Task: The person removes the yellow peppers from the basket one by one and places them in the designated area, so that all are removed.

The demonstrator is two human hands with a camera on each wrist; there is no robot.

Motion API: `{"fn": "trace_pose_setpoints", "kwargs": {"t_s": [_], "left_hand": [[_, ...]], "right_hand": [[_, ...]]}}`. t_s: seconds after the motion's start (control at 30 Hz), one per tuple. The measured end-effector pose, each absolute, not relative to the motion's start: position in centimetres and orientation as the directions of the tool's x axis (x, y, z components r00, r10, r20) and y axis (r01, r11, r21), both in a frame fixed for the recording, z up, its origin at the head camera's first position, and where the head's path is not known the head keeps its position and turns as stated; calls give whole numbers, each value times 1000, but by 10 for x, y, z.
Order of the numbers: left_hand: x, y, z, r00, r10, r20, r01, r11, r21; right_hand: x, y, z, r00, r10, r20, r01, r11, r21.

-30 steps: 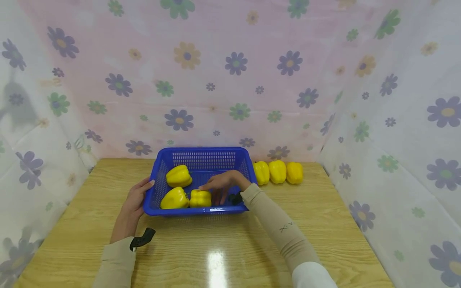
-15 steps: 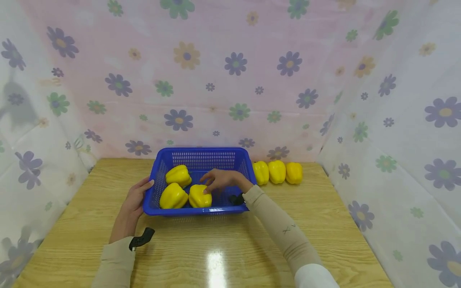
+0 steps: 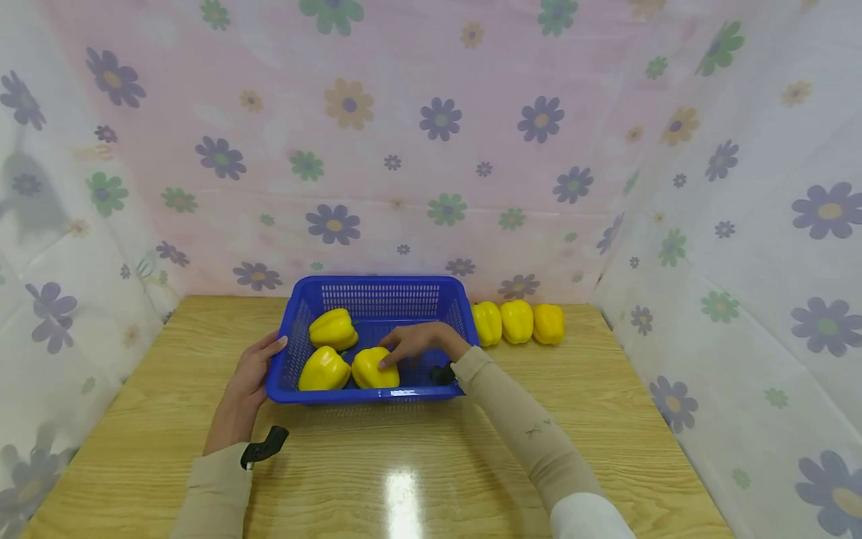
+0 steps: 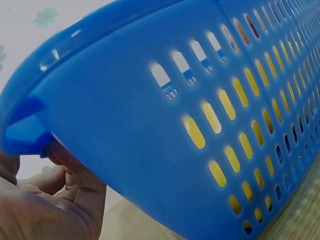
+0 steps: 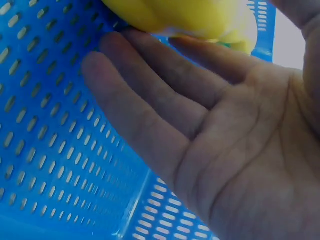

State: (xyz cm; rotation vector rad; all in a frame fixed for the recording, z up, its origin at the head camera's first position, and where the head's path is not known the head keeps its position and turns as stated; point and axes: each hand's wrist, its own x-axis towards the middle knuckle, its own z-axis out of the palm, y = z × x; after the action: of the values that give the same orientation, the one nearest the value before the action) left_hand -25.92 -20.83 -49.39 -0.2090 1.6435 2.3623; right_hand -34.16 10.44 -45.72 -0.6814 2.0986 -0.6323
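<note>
The left hand (image 3: 248,372) grips the left rim of a blue plastic basket (image 3: 316,397), thumb over the edge; the right hand (image 3: 416,341) reaches inside, palm open and fingers nearly straight, touching the near middle bell pepper (image 3: 370,370). That yellow pepper sits by the near wall, with a near-left pepper (image 3: 323,370) just beside it and a far-left pepper (image 3: 332,329) behind. The right forearm crosses the basket's near-right corner. Past the right wall, partly hiding the first, three yellow peppers (image 3: 517,322) line the wooden table (image 3: 337,464) before a flowered cloth (image 3: 404,157).
</note>
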Motion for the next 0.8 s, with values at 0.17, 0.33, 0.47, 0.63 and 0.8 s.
{"fn": "trace_pose_setpoints", "kwargs": {"t_s": [0.17,0.33,0.47,0.63,0.8], "left_hand": [[-261,-209,-493,-957,125,-260,-287,-320,903],[-261,-209,-493,-955,115,-275,-297,-308,904],[-260,-208,-494,-955,118,-271,-294,-310,904],[-259,-207,-493,-955,116,-274,-297,-305,905],[-259,-207,-493,-952,114,-284,-306,-299,904]], "right_hand": [[-343,101,-458,-519,-664,-538,-246,719,-650],[-344,102,-459,-513,-672,-534,-225,706,-672],[-345,107,-458,-533,-667,-521,-177,690,-702],[-348,117,-455,-601,-618,-507,-67,671,-739],[-352,120,-455,-629,-570,-528,29,662,-749]]}}
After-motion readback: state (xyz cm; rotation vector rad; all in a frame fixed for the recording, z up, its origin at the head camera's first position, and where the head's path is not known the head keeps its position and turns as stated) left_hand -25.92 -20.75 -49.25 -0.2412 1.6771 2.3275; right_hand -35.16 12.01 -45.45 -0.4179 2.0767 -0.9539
